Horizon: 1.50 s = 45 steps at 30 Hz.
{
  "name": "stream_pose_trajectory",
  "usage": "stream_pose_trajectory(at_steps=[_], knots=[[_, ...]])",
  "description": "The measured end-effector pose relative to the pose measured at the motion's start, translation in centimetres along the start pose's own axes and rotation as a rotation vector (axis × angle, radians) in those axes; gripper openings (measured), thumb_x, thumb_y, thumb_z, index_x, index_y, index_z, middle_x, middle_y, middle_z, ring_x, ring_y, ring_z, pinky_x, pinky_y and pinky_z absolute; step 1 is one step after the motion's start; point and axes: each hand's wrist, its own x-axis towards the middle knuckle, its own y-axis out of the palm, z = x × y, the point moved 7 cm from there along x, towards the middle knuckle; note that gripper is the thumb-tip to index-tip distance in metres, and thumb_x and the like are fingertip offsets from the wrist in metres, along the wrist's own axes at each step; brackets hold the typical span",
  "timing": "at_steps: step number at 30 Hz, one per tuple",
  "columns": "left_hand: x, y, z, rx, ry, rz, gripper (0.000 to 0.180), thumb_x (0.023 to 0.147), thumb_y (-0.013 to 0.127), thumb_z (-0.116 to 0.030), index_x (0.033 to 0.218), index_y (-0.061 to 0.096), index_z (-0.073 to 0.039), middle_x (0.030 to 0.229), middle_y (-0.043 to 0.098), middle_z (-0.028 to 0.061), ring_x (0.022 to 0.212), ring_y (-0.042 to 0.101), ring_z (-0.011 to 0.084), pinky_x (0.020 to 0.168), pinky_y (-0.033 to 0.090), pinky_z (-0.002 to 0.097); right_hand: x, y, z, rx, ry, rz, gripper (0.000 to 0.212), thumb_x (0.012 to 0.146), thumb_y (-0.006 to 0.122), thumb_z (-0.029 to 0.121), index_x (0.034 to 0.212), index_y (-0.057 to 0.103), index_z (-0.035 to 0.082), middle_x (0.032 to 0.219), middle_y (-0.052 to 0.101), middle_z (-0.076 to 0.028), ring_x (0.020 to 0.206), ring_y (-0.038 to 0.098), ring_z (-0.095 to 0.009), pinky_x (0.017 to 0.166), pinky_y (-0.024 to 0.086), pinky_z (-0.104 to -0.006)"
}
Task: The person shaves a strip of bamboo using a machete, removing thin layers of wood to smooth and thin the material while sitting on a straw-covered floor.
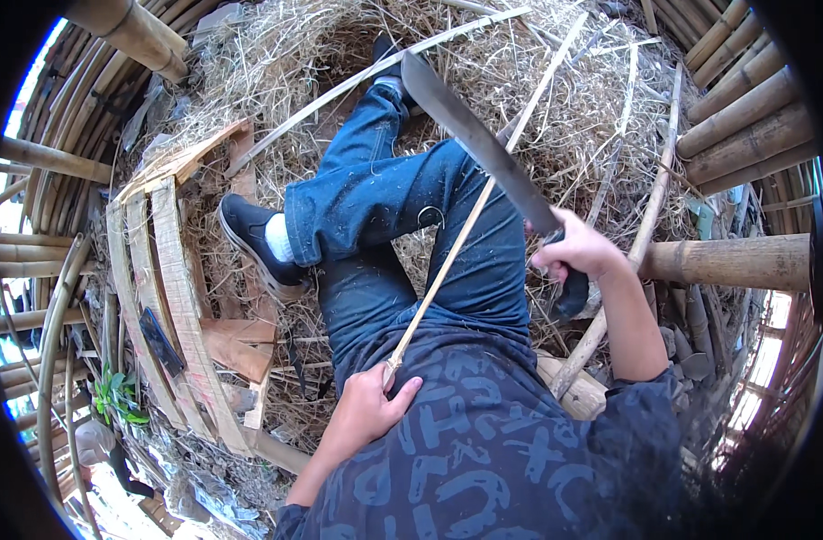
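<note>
Left grip (368,405): we hold the strip (448,265).
Right grip (576,250): we clench the machete (483,146).
Strip: slants away rightward, machete crossing above.

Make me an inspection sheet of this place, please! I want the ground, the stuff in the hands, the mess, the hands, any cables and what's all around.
Surface: ground strewn with dry straw.
Things in hand: machete and a long, thin bamboo strip; the blade crosses the strip in this view, but whether they touch cannot be told.
Clutter: slatted wooden frame with a dark rectangular object on it; long pole at the right.
Hands: left hand grips the strip's near end; right hand grips the machete's black handle.
Cables: nothing seen that is clearly a cable.
Surroundings: bamboo poles on both sides; leafy green plant at left.
</note>
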Motion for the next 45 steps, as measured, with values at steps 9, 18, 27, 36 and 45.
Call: stream_pose_trajectory(at_steps=[9,18,27,36,45], knots=[[0.5,-0.4,-0.5,-0.01,0.03,-0.068,0.045,0.082,0.074,-0.031,0.069,0.047,0.002,0.052,0.042,0.0101,0.047,0.038,0.0186,0.046,0.034,0.036,0.3,3.5,-2.5,-0.168,0.139,0.159,0.047,0.07,0.069,-0.005,0.112,0.049,0.003,0.061,0.056,-0.002,0.044,0.052,-0.009,0.042,0.043,-0.0244],[0.4,-0.3,-0.5,-0.05,-0.011,-0.039,0.042,0.083,0.072,-0.026,0.068,0.048,0.004,0.052,0.043,0.0139,0.046,0.037,0.0209,0.047,0.037,0.0374,1.9,1.5,-0.7,0.138,-0.06,-0.036,0.041,0.071,0.066,-0.004,0.107,0.049,0.005,0.06,0.051,-0.001,0.045,0.051,-0.011,0.043,0.043,-0.0254],[-0.3,-0.7,0.8,-0.102,-0.046,-0.085,0.04,0.083,0.073,-0.024,0.069,0.048,0.003,0.053,0.043,0.0121,0.049,0.035,0.0164,0.047,0.035,0.0354,2.6,1.1,-0.5,-0.445,-0.16,-0.1,0.038,0.069,0.077,0.009,0.1,0.059,-0.004,0.073,0.061,-0.006,0.055,0.053,-0.008,0.051,0.044,-0.0261],[-1.3,-1.1,0.9,-0.189,-0.075,-0.085,0.042,0.08,0.073,-0.031,0.068,0.048,0.001,0.055,0.046,0.0138,0.049,0.04,0.0262,0.051,0.038,0.0378,1.0,-1.4,6.6,-0.576,-0.395,-0.379,0.022,0.079,0.078,0.018,0.08,0.067,0.0,0.057,0.054,0.003,0.05,0.047,-0.002,0.046,0.037,-0.0218],[-2.0,-0.1,1.0,-0.149,0.103,-0.196,0.033,0.08,0.072,-0.024,0.071,0.053,0.002,0.06,0.056,0.0189,0.056,0.057,0.0395,0.054,0.045,0.0421,0.9,-0.9,8.3,-0.588,-0.469,-0.458,0.018,0.085,0.071,0.014,0.078,0.06,0.002,0.057,0.052,0.003,0.045,0.048,-0.004,0.042,0.037,-0.0221]])
